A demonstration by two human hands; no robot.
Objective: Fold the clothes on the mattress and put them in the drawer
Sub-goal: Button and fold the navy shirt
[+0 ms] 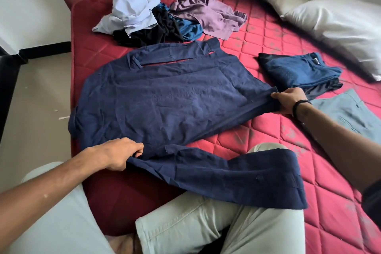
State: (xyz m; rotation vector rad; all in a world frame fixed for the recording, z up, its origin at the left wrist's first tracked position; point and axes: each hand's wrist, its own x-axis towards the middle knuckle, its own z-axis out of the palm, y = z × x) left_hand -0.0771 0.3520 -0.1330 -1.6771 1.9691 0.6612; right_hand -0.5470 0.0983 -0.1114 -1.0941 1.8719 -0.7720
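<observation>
A navy long-sleeved shirt (165, 99) lies spread flat on the red quilted mattress (268, 134). One sleeve trails over my knee at the lower right. My left hand (121, 153) grips the shirt's near edge at the lower left. At the shirt's right edge, my right hand (288, 101), with a black band on its wrist, pinches the cloth. A folded stack of blue clothes (299, 70) rests just beyond my right hand. A heap of unfolded clothes (165, 16), light blue, black, teal and mauve, sits at the far end of the mattress.
A grey-blue garment (350, 113) lies flat at the right edge. Two pillows (329, 16) are at the far right. My legs in pale trousers (206, 222) rest on the mattress's near end. Bare floor (37, 99) lies to the left of the bed. No drawer is in view.
</observation>
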